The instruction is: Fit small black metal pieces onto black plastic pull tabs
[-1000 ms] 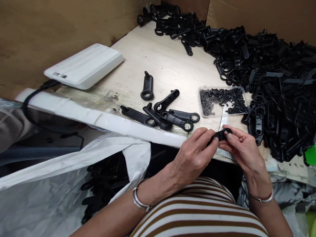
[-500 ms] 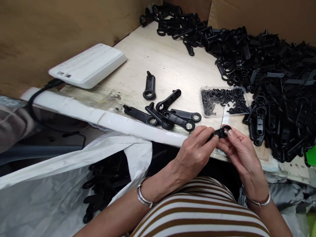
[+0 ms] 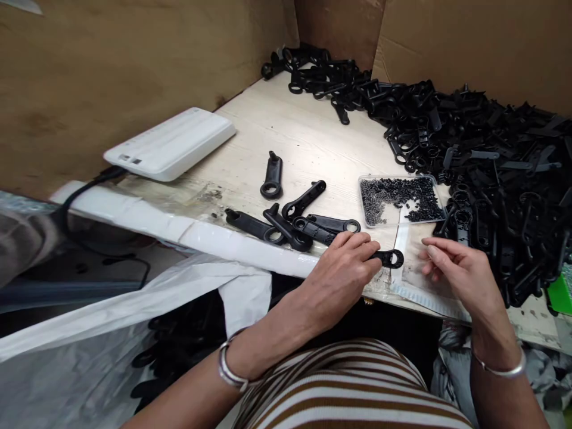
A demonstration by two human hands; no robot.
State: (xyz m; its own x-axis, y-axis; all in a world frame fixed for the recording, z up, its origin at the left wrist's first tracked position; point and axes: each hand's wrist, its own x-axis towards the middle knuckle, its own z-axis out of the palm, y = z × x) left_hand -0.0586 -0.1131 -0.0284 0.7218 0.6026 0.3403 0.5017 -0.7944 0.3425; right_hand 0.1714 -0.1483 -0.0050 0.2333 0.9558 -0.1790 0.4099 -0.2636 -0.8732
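My left hand (image 3: 342, 271) is closed on a black plastic lever, whose ring-shaped end (image 3: 394, 258) sticks out to the right of the fingers near the front edge of the table. The rest of this lever is hidden under the hand. To the right, my right hand (image 3: 462, 268) is apart from the lever, its fingers loosely bent and nothing visible in them. Just behind the hands lies a clear shallow box (image 3: 379, 224) of tiny black and metallic pieces. Several similar levers (image 3: 300, 229) lie beside my left hand, some overlapping.
A large heap of black plastic parts (image 3: 487, 161) spreads along the back and right of the table (image 3: 250, 122). At the left is a white flat device (image 3: 172, 143) with a black cable. A white bag (image 3: 80, 375) with black parts hangs below the edge.
My right hand has let go of the lever and moved right. My left hand still holds the lever, now lower and farther left. The view has tilted up slightly.
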